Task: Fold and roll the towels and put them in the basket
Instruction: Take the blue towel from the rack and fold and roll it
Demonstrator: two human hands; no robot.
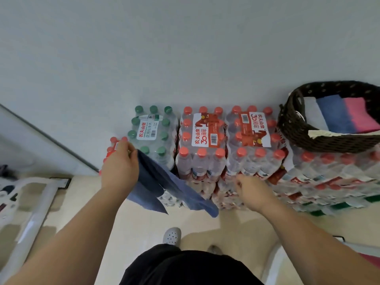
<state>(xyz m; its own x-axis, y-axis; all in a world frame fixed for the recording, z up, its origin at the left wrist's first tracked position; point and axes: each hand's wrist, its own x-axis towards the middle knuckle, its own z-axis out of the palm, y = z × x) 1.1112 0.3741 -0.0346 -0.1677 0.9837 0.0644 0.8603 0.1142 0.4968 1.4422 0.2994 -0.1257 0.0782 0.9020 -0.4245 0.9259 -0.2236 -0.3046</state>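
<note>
A blue towel (164, 186) hangs loose in front of the stacked bottle packs. My left hand (120, 165) grips its upper corner, up by the green-capped pack. My right hand (251, 192) is off to the right of the cloth with fingers curled; nothing shows in it. The dark woven basket (296, 128) sits on top of the packs at the far right. Inside it lie folded towels: white (312, 114), blue (335, 116) and pink (362, 116).
Shrink-wrapped packs of water bottles (205, 140) with red and green caps are stacked against the grey wall. White plastic furniture (39, 200) stands at the left on the beige floor. My white shoe (172, 235) is below.
</note>
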